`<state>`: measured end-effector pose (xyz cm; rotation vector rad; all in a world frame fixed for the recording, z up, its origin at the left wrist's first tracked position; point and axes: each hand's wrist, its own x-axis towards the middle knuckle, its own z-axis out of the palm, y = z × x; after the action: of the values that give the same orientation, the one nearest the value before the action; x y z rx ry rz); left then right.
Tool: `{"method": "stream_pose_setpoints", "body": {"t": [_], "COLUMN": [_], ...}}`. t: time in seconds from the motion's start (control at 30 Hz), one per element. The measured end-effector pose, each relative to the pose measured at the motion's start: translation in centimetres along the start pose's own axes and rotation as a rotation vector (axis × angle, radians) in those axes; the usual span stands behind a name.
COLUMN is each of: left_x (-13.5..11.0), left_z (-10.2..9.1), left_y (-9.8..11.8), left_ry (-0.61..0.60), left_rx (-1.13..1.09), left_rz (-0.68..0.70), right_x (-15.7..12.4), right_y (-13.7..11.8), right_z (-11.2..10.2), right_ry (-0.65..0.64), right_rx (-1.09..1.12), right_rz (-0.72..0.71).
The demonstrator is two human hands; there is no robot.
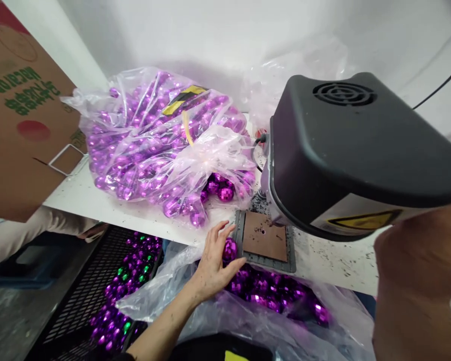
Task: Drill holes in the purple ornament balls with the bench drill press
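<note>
Along the near edge, an open plastic bag (244, 321) holds a heap of purple faceted balls (270, 291). Above it, the left hand (215, 263) is loosely spread, thumb well away from forefinger; one purple ball (229, 249) lies in that gap, just beside the grey plate (239, 245), whether touched I cannot tell. The right hand (421, 245) is a blur by the machine, its fingers hidden, so their grip cannot be told. Left of the bench (77, 198), a black crate (73, 306) holds more purple balls and some green ones. On the plate sits a brown board (270, 245) with a small hole, under a black machine head (361, 145). Farther back slumps a bulging, gathered bag (143, 140). Much seems left: the single ball is off the board; which others are done does not show.
</note>
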<state>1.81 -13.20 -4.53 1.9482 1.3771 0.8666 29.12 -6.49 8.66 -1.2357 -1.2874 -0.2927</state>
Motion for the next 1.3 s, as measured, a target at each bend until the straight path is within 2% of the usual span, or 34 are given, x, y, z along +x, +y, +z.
{"method": "stream_pose_setpoints", "body": {"t": [0.07, 0.17, 0.27, 0.33, 0.4, 0.47, 0.5, 0.53, 0.6, 0.67, 0.73, 0.93, 1.07, 1.3], "left_x": [2.3, 7.7, 12.1, 13.2, 12.8, 11.3, 10.3, 9.3, 7.5, 6.2, 5.6, 6.1, 6.3, 6.0], "left_z": [-0.5, -0.3, 0.1, 0.2, -0.2, -0.7, -0.9, -1.0, -0.7, 0.2, 1.5, 4.7, 5.6, 6.6], "left_y": [-0.8, -2.8, -4.6, -5.0, -4.8, -4.0, -3.4, -2.8, -1.6, -0.8, -0.4, -0.2, 0.0, 0.3], "left_ry": [0.08, 0.232, 0.158, 0.118, 0.185, 0.276, 0.283, 0.25, 0.1, -0.031, -0.048, 0.07, 0.115, 0.112], "left_rx": [0.064, 0.265, 0.493, 0.516, 0.384, 0.076, -0.134, -0.361, -0.771, -0.986, -0.978, -0.532, -0.277, -0.06], "left_rz": [0.065, 0.119, 0.079, 0.056, 0.033, -0.015, -0.057, -0.111, -0.238, -0.346, -0.374, -0.18, -0.079, 0.193], "right_x": [0.0, 0.5, 0.9, 1.1, 1.2, 1.4, 1.5, 1.6, 1.9, 2.2, 2.6, 3.3, 3.3, 3.4], "right_y": [0.1, -0.2, -0.7, -1.0, -1.1, -1.0, -0.9, -0.9, -0.8, -0.8, -0.8, -1.1, -1.1, -1.5], "right_z": [0.3, 0.5, 0.3, 0.2, 0.2, 0.3, 0.5, 0.7, 1.1, 1.5, 1.8, 2.0, 2.0, 2.0], "right_ry": [0.035, 0.053, 0.029, 0.006, -0.011, -0.02, -0.023, -0.022, -0.016, -0.018, -0.02, -0.058, -0.068, -0.089], "right_rx": [0.021, 0.016, 0.0, 0.003, 0.003, 0.005, 0.009, 0.012, 0.013, 0.032, 0.059, 0.065, 0.08, 0.089], "right_rz": [-0.013, -0.058, -0.111, -0.116, -0.11, -0.1, -0.094, -0.085, -0.061, -0.03, -0.004, 0.064, 0.075, 0.066]}}
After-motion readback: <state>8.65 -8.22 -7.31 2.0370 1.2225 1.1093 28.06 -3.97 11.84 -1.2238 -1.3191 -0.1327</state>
